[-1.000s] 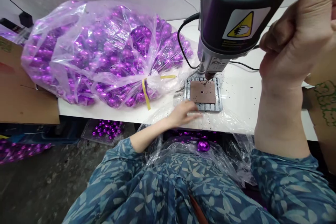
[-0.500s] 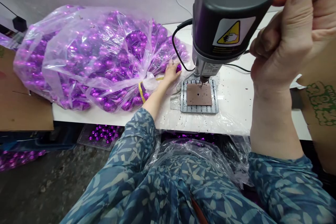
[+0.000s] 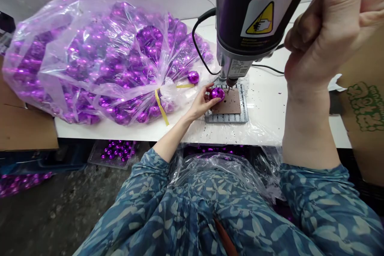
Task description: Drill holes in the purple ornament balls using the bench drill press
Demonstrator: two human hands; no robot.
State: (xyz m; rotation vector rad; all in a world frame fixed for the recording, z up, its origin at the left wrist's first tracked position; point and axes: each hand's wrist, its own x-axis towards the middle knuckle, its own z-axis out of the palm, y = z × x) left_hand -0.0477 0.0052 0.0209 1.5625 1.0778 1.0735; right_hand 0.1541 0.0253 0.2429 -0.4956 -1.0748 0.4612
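Note:
My left hand (image 3: 202, 103) pinches a shiny purple faceted ball (image 3: 217, 94) between thumb and fingers. It holds the ball over the left part of a brown square plate (image 3: 229, 106), which has a small dark hole. That plate lies on the slotted grey base (image 3: 223, 118) of a small drill press (image 3: 261, 16). The drill's tip hangs just above and right of the ball. Closed at the right side of the drill's black housing, my right hand (image 3: 330, 28) is curled round something its own fingers hide. Another purple ball (image 3: 193, 77) rests left of the drill.
A large clear bag (image 3: 99, 64) of purple balls, tied with yellow ribbon (image 3: 161, 106), fills the table's left side. Dark shavings dot the white table (image 3: 267, 116). Cardboard boxes (image 3: 364, 100) flank it. Below is a clear bin (image 3: 118, 152) of purple balls.
My left hand has moved right from beside the bag's tied neck to the brown plate, carrying a purple ball. My right hand stays by the drill. The view has shifted slightly.

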